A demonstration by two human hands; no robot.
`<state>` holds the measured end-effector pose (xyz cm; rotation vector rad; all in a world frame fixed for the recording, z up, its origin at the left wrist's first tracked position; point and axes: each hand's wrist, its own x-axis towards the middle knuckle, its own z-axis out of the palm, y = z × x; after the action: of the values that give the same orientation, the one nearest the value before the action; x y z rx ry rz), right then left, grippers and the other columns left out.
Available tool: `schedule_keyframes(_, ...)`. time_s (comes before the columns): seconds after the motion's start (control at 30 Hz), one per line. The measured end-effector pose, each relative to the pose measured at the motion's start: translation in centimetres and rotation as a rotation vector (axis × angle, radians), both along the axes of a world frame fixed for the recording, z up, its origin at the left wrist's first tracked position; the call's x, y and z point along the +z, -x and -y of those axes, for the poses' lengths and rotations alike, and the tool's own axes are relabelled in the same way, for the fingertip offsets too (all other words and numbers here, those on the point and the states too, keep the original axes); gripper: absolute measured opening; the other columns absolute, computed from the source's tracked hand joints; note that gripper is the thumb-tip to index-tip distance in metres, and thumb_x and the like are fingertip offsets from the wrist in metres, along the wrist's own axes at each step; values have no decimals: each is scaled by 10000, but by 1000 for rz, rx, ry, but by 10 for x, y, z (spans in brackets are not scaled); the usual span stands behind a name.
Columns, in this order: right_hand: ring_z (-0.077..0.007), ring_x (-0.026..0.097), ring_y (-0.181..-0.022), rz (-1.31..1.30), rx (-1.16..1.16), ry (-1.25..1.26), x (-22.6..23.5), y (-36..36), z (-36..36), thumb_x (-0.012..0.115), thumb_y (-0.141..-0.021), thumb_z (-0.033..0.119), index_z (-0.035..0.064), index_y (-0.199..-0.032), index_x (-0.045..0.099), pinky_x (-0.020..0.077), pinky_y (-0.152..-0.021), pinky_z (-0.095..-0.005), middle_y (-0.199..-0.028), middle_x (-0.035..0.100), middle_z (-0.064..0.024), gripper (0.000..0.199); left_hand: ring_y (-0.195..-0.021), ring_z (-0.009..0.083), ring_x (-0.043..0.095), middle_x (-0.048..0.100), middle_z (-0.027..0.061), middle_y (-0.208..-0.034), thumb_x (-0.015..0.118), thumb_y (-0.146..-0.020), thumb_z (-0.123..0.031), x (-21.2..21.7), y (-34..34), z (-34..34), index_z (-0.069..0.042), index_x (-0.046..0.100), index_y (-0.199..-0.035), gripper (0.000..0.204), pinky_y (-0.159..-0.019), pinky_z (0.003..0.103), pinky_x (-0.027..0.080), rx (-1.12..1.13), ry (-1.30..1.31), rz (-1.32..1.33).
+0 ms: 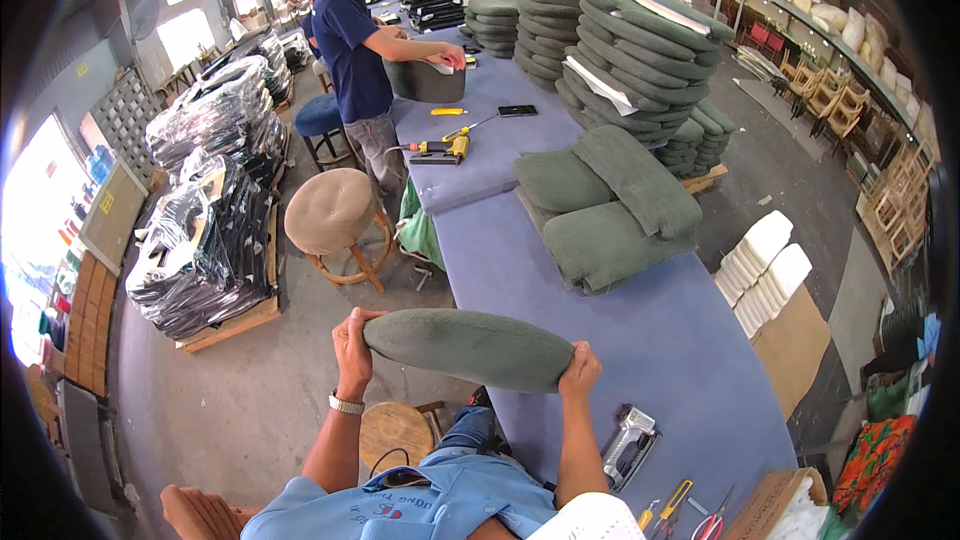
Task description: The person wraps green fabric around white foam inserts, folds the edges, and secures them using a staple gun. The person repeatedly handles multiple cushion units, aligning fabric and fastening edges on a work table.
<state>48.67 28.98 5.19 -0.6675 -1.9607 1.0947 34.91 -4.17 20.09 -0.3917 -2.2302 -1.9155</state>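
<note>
Between my two hands I hold a long green upholstered cushion (465,345), raised at the near left edge of the blue-topped table. My left hand (353,342) is closed on its left end, and my right hand (580,370) grips the right end. The cushion's underside is hidden from me. Just right of my right forearm, a staple gun (630,448) lies on the table. Farther along, several green padded pieces (610,210) rest in an overlapping pile.
Tall stacks of green cushions (640,50) stand at the table's far right. A yellow staple gun (440,147) and a phone (518,110) lie near a co-worker (355,50) handling a green piece. A round stool (332,210) and plastic-wrapped stacks (205,250) stand left. Scissors (710,525) lie near right.
</note>
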Motion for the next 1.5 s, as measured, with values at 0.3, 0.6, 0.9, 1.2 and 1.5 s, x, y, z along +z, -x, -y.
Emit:
schedule_keyframes(0.3,-148,583,-799,-413,-48,1084,-69,-28,6,515,-1079,432,46,-864,653,470,-742,-360,-850,640,-44,463,-823,188,665,778,161,-954,424,-1074,-371,-51,7,41,93,764,-980,582,-843,312,508,-54,-353,198)
schedule_keyframes(0.6,-203,621,-1045,-153,272,374,77,-50,-47,679,-967,427,21,-1160,669,476,-959,-363,-1073,682,-83,449,-1147,203,610,612,129,-1399,453,-1025,-673,-114,-3,41,-20,566,-1393,758,-848,331,519,185,-557,585)
schedule_keyframes(0.9,-388,531,-1353,31,663,-326,353,-121,-45,738,-868,337,69,-1383,619,378,-1142,-451,-1541,497,-237,592,-1337,280,553,570,162,-1470,367,-1092,-591,-150,-77,-113,28,494,-1481,742,-1124,402,443,-393,-234,1129)
schedule_keyframes(1.2,-299,571,-1263,-309,212,5,225,-69,-77,390,-1069,318,-30,-872,707,422,-1041,-403,-1287,666,-174,510,-1471,292,408,397,225,-1599,391,-1105,-513,2,-122,-205,15,236,-1620,754,-1211,379,319,-1273,52,178)
schedule_keyframes(1.5,-285,589,-1169,-311,203,-44,232,7,-52,452,-1065,234,-4,-850,741,447,-994,-407,-1169,707,-149,431,-1380,375,532,467,318,-1509,715,-951,-451,76,-110,-207,56,188,-1610,985,-1130,422,420,-841,113,-94)
